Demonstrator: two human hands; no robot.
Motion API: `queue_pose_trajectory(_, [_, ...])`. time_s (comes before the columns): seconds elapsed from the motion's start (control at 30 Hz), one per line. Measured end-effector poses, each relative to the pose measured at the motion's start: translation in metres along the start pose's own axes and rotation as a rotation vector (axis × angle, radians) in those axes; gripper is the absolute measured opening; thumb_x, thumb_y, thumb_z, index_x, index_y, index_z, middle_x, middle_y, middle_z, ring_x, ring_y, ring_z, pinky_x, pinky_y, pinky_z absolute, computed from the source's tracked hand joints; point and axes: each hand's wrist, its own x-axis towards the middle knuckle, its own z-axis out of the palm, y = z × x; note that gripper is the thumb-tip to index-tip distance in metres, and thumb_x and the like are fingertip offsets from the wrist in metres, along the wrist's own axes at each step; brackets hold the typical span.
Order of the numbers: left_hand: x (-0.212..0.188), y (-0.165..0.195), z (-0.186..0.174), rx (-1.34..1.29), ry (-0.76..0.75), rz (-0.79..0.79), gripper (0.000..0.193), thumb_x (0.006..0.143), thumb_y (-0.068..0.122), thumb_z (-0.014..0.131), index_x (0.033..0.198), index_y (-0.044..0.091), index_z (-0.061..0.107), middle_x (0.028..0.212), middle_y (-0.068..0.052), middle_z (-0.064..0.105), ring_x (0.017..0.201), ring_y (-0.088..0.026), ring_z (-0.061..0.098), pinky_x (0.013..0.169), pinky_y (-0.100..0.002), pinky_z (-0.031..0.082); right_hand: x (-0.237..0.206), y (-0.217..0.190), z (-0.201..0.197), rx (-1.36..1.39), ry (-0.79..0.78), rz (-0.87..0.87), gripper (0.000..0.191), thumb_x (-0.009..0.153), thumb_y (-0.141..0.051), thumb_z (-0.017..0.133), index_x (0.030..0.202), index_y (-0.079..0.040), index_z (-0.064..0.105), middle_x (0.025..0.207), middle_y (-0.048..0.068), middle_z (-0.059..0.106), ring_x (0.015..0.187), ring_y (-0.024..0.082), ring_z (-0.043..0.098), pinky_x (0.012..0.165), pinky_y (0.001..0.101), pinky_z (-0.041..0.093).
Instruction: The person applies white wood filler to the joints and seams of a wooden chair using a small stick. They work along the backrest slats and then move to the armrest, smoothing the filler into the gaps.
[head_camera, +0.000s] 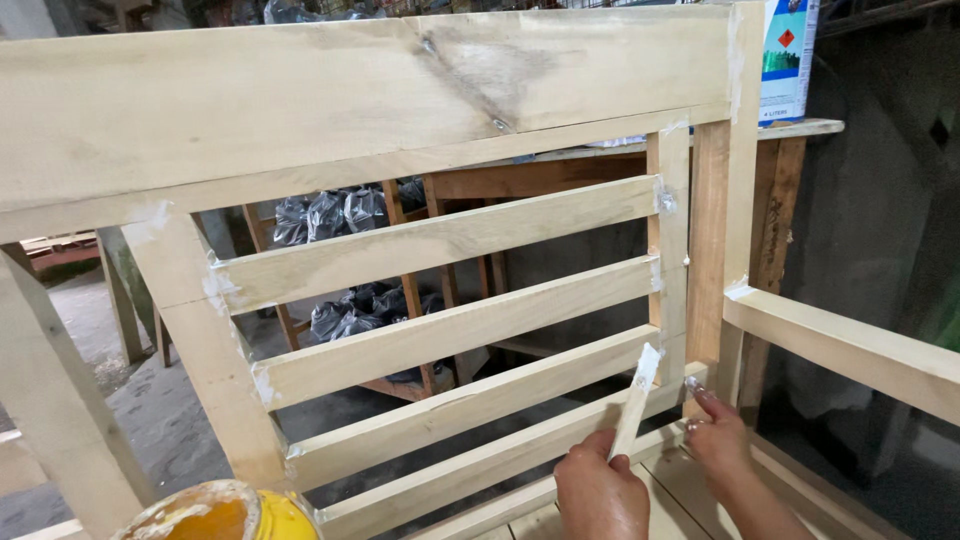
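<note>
My left hand (600, 492) is shut on a thin flat wooden stick (634, 405). The stick's tip is smeared with white filler and rests against the end of a lower slat (470, 395), where it meets the upright post (672, 250). My right hand (718, 435) is beside it, its filler-smeared fingertips touching the foot of the post at the seat corner. The slats belong to a pale unfinished wooden bench back (300, 100), and white filler shows at several of its joints.
An open yellow can (215, 512) of orange-tan paste stands at the bottom left. A wooden armrest rail (850, 345) runs off to the right. Behind the frame are a wooden table (790, 130) carrying a white carton (790, 60), and black plastic bags (340, 215).
</note>
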Motion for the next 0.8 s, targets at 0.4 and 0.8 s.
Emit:
queue_pose_trajectory(0.4, [-0.003,0.008,-0.008,-0.005,-0.033,-0.047,0.036,0.083,0.003,0.067,0.116,0.013,0.076,0.104,-0.017,0.075,0.101,-0.033,0.074,0.089,-0.04,0.057,-0.006,-0.001,0.012,-0.139,0.048,-0.131,0.07,0.08,0.009,0.057,0.146,-0.016,0.062,0.135,0.012,0.059,0.108,0.026,0.063,0.086,0.0332,0.049])
queue_pose_trajectory(0.8, [-0.005,0.01,-0.009,0.006,-0.017,-0.046,0.039,0.082,0.004,0.069,0.119,0.015,0.077,0.104,-0.017,0.075,0.101,-0.033,0.073,0.089,-0.042,0.057,-0.014,0.0,0.003,-0.94,0.105,-0.132,0.057,0.081,-0.018,0.071,0.135,-0.033,0.066,0.151,-0.003,0.051,0.129,0.024,0.059,0.104,0.0437,0.049])
